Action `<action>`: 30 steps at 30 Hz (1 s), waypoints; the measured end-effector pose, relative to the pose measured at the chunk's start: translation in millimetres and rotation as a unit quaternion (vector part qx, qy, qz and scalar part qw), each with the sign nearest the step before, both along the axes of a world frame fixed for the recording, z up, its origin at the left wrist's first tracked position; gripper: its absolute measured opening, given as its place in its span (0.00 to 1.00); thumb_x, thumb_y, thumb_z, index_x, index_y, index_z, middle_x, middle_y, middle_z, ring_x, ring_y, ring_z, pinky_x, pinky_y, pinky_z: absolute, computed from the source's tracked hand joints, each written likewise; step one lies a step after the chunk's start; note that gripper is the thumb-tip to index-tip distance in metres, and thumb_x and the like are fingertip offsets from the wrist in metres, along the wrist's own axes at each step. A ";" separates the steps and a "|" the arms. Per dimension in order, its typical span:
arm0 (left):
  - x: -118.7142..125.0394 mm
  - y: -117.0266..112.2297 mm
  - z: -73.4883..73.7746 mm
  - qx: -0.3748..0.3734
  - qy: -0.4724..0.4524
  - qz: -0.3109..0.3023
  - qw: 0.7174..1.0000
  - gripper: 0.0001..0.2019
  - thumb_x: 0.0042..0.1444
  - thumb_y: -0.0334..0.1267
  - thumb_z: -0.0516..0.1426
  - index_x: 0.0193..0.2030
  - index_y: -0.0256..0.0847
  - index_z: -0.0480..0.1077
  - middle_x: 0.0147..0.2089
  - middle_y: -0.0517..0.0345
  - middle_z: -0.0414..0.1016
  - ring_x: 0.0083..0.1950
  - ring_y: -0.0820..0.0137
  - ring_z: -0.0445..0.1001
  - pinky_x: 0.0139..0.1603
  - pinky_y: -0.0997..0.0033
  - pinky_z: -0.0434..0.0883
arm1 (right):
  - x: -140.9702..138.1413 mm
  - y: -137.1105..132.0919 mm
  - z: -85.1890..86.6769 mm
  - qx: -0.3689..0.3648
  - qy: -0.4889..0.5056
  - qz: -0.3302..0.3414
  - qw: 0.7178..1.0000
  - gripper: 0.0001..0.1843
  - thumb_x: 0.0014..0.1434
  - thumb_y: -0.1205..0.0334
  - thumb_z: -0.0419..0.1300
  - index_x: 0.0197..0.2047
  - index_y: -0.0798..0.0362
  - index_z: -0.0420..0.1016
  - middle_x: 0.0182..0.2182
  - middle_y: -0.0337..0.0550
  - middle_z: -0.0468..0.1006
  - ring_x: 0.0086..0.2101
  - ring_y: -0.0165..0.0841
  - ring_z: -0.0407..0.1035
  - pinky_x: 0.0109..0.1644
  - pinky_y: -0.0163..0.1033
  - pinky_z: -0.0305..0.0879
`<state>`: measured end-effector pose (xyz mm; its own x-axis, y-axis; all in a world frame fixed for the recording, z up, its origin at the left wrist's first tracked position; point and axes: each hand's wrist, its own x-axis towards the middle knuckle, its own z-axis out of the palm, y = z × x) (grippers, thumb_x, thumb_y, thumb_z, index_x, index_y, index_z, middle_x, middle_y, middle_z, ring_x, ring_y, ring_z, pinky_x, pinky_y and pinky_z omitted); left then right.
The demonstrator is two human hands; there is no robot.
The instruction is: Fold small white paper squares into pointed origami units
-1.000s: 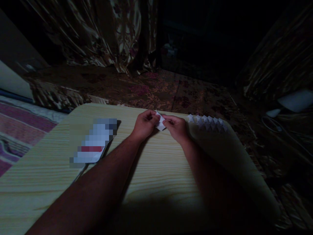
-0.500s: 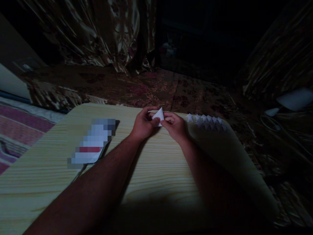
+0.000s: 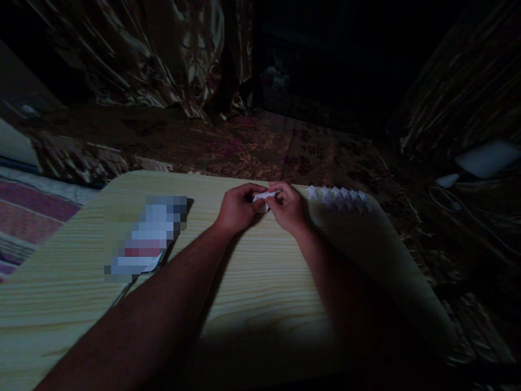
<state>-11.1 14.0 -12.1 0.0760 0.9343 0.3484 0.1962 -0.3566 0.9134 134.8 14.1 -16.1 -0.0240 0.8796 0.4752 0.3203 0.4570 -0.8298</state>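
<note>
Both my hands meet over the far part of the wooden table [image 3: 252, 282], pinching one small piece of folded white paper [image 3: 262, 202]. My left hand [image 3: 238, 208] grips its left side, thumb on the near face. On the other side, the thumb and fingers of my right hand [image 3: 288, 207] close on the paper's right end. Fingers cover much of the paper, so its full shape is hidden. To the right of my right hand lie several small white folded paper stars [image 3: 344, 194], set out in rows near the table's far right edge.
A pixelated, phone-like flat object [image 3: 148, 233] lies on the table left of my left forearm, with a cable at its near end. Patterned curtains [image 3: 195, 54] hang behind. A pale object with a cord [image 3: 488, 159] sits at the right. Striped bedding [image 3: 36, 212] is at the left.
The paper's upright pointed tip no longer shows; the paper now looks flatter and lower between my fingers. My right fingers have come over its top. The view has shifted slightly.
</note>
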 end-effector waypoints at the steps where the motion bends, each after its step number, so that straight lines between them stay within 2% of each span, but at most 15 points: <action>1: -0.1 -0.1 -0.2 -0.003 0.006 0.001 1.000 0.16 0.47 0.40 0.62 0.43 0.36 0.76 0.38 0.52 0.79 0.36 0.69 0.74 0.37 0.72 0.70 | 0.3 0.6 -0.8 -0.006 0.001 -0.002 1.000 0.08 0.52 0.65 0.57 0.38 0.51 0.68 0.48 0.42 0.73 0.30 0.26 0.67 0.35 0.34 0.66; 6: -0.4 -0.8 0.2 -0.021 0.003 -0.010 1.000 0.16 0.47 0.42 0.62 0.42 0.35 0.76 0.35 0.52 0.78 0.33 0.70 0.73 0.35 0.72 0.69 | 1.9 3.1 -2.7 -0.011 -0.001 -0.012 1.000 0.02 0.53 0.65 0.57 0.32 0.52 0.69 0.42 0.42 0.75 0.36 0.30 0.69 0.40 0.36 0.66; 10: 0.4 -2.0 1.6 -0.034 -0.010 -0.020 0.999 0.16 0.47 0.43 0.62 0.40 0.34 0.77 0.33 0.52 0.78 0.31 0.70 0.73 0.33 0.73 0.69 | 2.3 5.3 -4.9 -0.012 0.019 -0.021 1.000 0.02 0.53 0.65 0.57 0.32 0.52 0.70 0.39 0.42 0.77 0.38 0.32 0.70 0.43 0.38 0.66; 22: 1.2 -3.1 2.3 -0.041 -0.026 -0.030 0.998 0.16 0.47 0.43 0.62 0.40 0.34 0.77 0.31 0.53 0.78 0.29 0.72 0.71 0.30 0.75 0.67 | 0.9 5.2 -6.0 -0.054 0.010 -0.046 0.997 0.05 0.52 0.62 0.57 0.32 0.52 0.71 0.27 0.37 0.74 0.28 0.29 0.66 0.32 0.34 0.61; 30: 3.2 -5.3 7.6 -0.049 -0.022 -0.019 0.998 0.14 0.47 0.41 0.62 0.39 0.35 0.78 0.30 0.54 0.78 0.27 0.73 0.71 0.28 0.76 0.67 | 0.6 3.1 -3.4 -0.062 0.011 -0.049 0.997 0.05 0.51 0.62 0.56 0.32 0.53 0.70 0.24 0.35 0.71 0.27 0.29 0.65 0.30 0.33 0.59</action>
<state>-7.9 8.7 -4.5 0.0981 0.9606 0.2601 0.1427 -0.2722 0.9516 135.4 17.1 -19.6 0.0736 0.9290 0.3627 0.3400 0.3185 -0.8849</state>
